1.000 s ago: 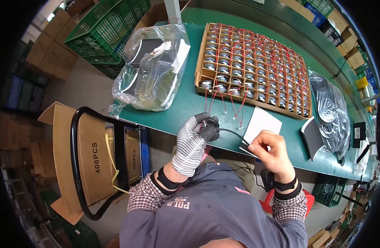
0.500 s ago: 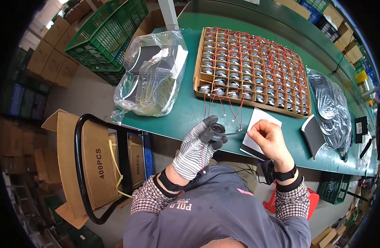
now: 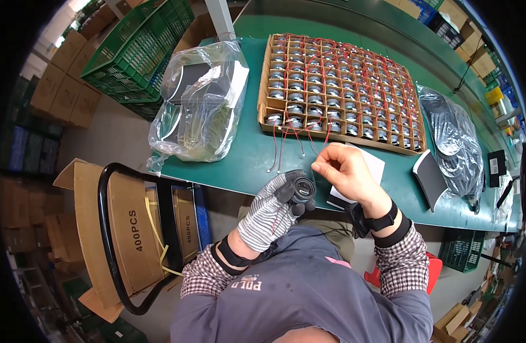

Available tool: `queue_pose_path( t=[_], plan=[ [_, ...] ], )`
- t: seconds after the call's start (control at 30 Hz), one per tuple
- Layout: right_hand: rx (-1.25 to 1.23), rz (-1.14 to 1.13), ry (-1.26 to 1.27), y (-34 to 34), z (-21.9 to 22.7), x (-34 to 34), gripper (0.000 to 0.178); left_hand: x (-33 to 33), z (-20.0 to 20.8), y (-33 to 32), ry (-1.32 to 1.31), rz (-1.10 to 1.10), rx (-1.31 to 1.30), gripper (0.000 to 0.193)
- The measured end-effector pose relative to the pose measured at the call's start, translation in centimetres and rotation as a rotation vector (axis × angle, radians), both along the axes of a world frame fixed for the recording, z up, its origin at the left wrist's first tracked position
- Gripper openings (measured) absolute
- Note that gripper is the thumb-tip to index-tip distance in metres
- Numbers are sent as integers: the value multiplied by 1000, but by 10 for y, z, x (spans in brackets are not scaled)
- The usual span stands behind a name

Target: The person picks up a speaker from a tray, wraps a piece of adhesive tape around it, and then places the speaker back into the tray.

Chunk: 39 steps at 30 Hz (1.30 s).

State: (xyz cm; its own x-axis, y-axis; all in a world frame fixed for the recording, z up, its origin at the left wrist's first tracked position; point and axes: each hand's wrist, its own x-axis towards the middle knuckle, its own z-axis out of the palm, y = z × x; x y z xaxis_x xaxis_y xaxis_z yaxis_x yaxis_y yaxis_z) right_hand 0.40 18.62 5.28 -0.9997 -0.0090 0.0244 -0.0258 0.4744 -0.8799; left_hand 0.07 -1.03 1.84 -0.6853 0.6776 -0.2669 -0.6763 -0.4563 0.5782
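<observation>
Smooth green bench [image 3: 234,172] spreads ahead of you, its near edge close to your hands. Your left hand [image 3: 272,208], in a grey-and-white striped glove with dark fingertips, is closed around a round black ringed part [image 3: 304,188], its face turned up. A hold on the outer wall, fingertips off that face, should suit best. Just right of this grip hovers your bare right hand [image 3: 350,171], thumb and forefinger close; I cannot tell whether they pinch anything. Light, even pressure around the rim would probably serve. Farther right, partly behind that hand, lies a flat white slab [image 3: 376,164]. Beyond the grip, thin red wires [image 3: 275,148] hang from a brown partitioned cardboard tray [image 3: 266,80]; avoid snagging them.
</observation>
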Motion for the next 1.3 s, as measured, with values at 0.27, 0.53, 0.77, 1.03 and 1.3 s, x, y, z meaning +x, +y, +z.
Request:
queue_pose_path(
  t=[0.27, 0.53, 0.77, 1.03, 1.3],
  plan=[
    [-53, 160, -10, -16, 5, -12, 15, -6, -7, -4, 86, -65, -5, 46],
    [-217, 221, -99, -22, 2, -17, 15, -12, -12, -9, -2, -116, 29, 46],
    [-279, 206, -142, -28, 6, -11, 14, -11, -8, -8, 23, -208, 18, 51],
    [-691, 180, -99, -34, -3, 8, 23, -9, -8, 1, 105, -21, -32, 34],
    [-482, 81, 38, -42, -14, 15, 35, -5, -40, 13, 846, 100, -361, 24]
  ],
)
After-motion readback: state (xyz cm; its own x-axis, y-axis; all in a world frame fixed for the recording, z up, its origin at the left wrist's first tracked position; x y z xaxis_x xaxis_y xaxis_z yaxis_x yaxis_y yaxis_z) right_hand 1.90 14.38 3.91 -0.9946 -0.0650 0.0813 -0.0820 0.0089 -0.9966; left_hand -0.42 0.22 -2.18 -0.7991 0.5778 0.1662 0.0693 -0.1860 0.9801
